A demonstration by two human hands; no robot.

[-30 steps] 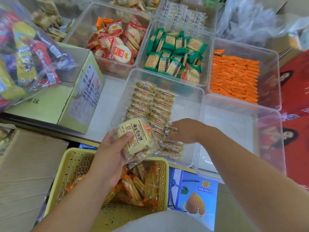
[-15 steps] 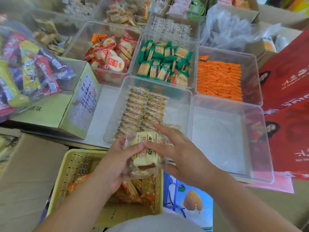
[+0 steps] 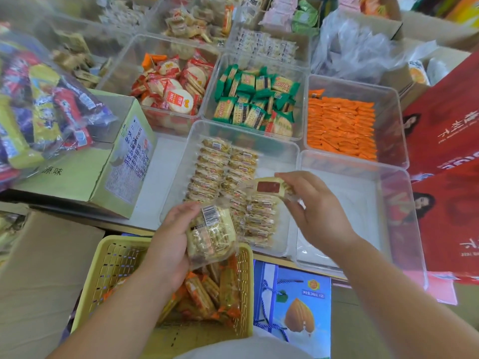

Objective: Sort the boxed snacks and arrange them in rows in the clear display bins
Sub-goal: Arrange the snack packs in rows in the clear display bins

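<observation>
Crowding a white tabletop (image 3: 166, 161), clear display bins (image 3: 388, 95) hold sorted snacks: red round crackers (image 3: 176, 93), green-wrapped biscuits (image 3: 256, 99) and orange packets (image 3: 342, 125) laid in tight rows. Red cartons (image 3: 445, 151) stand at the right edge and a green carton (image 3: 77, 177) at the left. Below the table's near edge, a yellow basket (image 3: 116, 263) holds loose orange-trimmed packets (image 3: 204, 294). The nearest middle bin (image 3: 282, 151) carries two rows of pale cracker packets (image 3: 223, 174), standing close side by side.

The person's left hand (image 3: 168, 244), fingers curled, grips a small stack (image 3: 211, 234) of the same pale packets over the basket's far rim, a barcode facing up. The right hand (image 3: 318, 216), raised above the near end of the rows, pinches a single packet (image 3: 269, 187) between thumb and fingertips, its dark red label turned to the camera.
</observation>
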